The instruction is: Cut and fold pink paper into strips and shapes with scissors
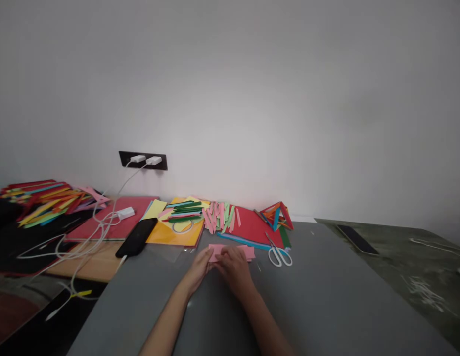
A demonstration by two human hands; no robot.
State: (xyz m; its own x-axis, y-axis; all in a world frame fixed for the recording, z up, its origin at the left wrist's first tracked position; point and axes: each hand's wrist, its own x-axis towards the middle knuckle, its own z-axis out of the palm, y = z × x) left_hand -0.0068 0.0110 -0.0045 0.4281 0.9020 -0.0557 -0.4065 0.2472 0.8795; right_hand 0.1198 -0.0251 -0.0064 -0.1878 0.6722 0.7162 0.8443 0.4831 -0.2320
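Note:
Both of my hands rest on a grey table (pixel 326 296), pressing down on a piece of pink paper (pixel 249 252). My left hand (pixel 201 267) holds the paper's left end with its fingers curled together. My right hand (pixel 233 264) lies over the middle of the paper, fingers bent down onto it. Most of the pink paper is hidden under the hands; its ends show at the left and right.
White-handled scissors (pixel 279 254) lie just right of my hands. Behind are coloured paper sheets and cut strips (pixel 218 216), a paper-strip pyramid (pixel 277 215), a black phone (pixel 137 236), white charger cables (pixel 85 242) to a wall socket (pixel 143 160), another strip pile (pixel 48 200) and a second phone (pixel 357 239).

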